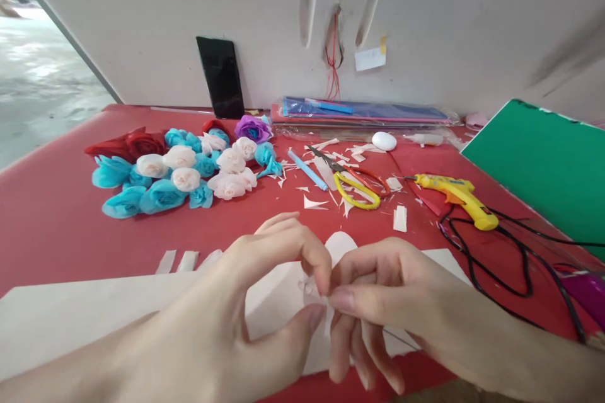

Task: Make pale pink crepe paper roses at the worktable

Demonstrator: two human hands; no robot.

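At the front of the table, my left hand (pixel 278 277) and my right hand (pixel 382 289) meet at the fingertips over a white sheet (pixel 94 308). Between them is a small, thin piece of pale paper (pixel 328 322), mostly hidden by the fingers. Right thumb and index finger pinch it, with the other fingers hanging loosely below. Left thumb and index finger curl in around its other side. A rounded pale paper petal (pixel 341 244) shows just behind the right fingers; I cannot tell whether it is held or lying there.
Blue, white, red and purple paper flowers (pixel 163 196) lie at the left. Scissors (pixel 354 186) and a blue pen (pixel 307 170) sit among paper scraps. A yellow glue gun (pixel 456 195) with a black cord (pixel 472 258) is at the right. A phone (pixel 220 77) leans on the wall.
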